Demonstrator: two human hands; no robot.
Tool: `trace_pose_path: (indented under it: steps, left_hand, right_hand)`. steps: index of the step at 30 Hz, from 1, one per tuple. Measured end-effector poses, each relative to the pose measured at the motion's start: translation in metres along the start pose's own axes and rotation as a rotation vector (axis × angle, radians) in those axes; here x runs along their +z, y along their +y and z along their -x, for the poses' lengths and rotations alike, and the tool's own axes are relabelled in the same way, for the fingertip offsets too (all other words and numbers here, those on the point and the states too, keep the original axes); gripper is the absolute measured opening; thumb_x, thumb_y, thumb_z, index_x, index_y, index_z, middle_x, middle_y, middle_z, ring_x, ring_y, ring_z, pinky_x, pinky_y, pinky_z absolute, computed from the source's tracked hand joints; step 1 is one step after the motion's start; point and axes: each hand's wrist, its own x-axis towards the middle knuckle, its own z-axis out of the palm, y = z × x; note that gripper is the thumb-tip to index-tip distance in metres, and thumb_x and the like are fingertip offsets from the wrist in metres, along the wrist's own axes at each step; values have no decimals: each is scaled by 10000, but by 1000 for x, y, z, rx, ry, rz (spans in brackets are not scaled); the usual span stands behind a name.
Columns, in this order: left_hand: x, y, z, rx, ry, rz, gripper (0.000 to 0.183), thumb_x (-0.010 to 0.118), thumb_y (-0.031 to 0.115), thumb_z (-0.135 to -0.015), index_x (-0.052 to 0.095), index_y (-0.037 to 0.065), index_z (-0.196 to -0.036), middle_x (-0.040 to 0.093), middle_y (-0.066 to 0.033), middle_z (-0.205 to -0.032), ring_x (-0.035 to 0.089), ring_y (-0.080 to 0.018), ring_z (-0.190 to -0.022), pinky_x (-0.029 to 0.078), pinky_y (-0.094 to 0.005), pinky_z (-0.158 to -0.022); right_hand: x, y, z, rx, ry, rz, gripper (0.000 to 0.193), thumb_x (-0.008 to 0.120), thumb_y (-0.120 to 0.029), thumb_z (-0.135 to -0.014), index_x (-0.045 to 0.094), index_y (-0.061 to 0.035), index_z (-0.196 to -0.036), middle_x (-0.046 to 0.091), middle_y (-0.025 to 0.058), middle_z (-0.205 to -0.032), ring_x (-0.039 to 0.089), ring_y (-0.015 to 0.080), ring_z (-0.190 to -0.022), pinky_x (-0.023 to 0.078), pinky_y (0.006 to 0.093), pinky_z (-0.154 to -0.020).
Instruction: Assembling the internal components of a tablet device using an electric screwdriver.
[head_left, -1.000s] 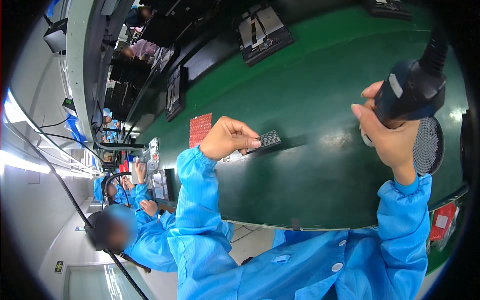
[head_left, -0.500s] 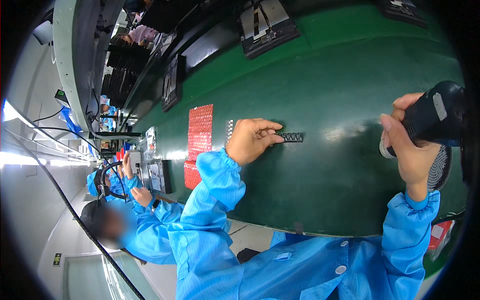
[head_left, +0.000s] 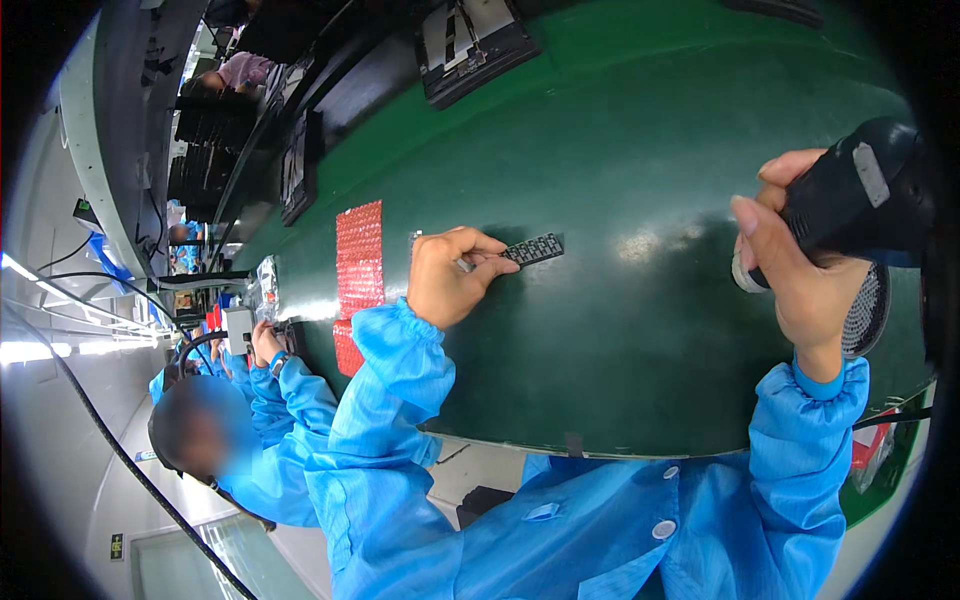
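Observation:
My left hand (head_left: 445, 278) is closed, pinching one end of a thin black strip (head_left: 537, 250) between thumb and fingertips. Rows of small pale marks cover the strip, which tilts up to the right over the green table. Part of a pale patterned piece (head_left: 416, 238) shows behind that hand. On the right, my right hand (head_left: 800, 275) is wrapped around a bulky black handheld device (head_left: 850, 205) with a grey patch on its side; its exact kind is unclear. A pale rounded rim (head_left: 745, 268) and a round mesh-faced part (head_left: 868, 312) show beside this hand.
Red bubble wrap (head_left: 360, 258) lies on the green table (head_left: 620, 350), left of my left hand. At the far side are a black-framed panel (head_left: 475, 50) and another dark panel (head_left: 300, 170). A co-worker in blue (head_left: 270, 450) sits close on the left. A red packet (head_left: 872, 445) is at lower right.
The view has shifted, so most things sit further left. The strip has turned from nearly level to tilted, its free end raised. Both hands keep their grip.

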Motion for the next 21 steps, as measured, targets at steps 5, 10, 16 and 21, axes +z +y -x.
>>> trace_pose_path:
  steps: [5, 10, 16, 21]
  left_hand:
    - [-1, -1, -1, -41, -19, -87, 174, 806, 64, -659, 669, -3, -742, 675, -104, -681, 636, -146, -609, 501, -261, -618]
    - [-3, 9, -2, -66, -18, -83, 176, 803, 77, -662, 656, -6, -715, 666, -109, -668, 630, -163, -592, 489, -268, -592]
    - [4, 5, 7, -61, -9, 13, 151, 776, 41, -693, 632, -6, -699, 665, -88, -705, 608, -141, -627, 479, -261, -599]
    - [-2, -17, 22, -56, 193, 557, 145, 708, -59, -739, 577, 4, -743, 661, -90, -817, 627, -135, -757, 511, -276, -685]
  right_hand:
    - [3, 0, -1, -34, -19, 22, 270, 638, 84, -776, 519, 7, -1006, 540, 24, -629, 507, 73, -511, 419, 209, -496]
    - [6, -2, 0, -12, 9, -19, 262, 650, 79, -771, 537, 8, -996, 556, 23, -641, 519, 69, -521, 425, 206, -507]
    - [2, 0, 1, 11, 28, -106, 228, 658, 89, -760, 564, 16, -955, 570, 8, -637, 527, 56, -511, 408, 191, -464]
    - [3, -1, 1, 6, 18, -150, 245, 665, 87, -753, 561, 16, -962, 568, -1, -636, 523, 50, -509, 403, 191, -464]
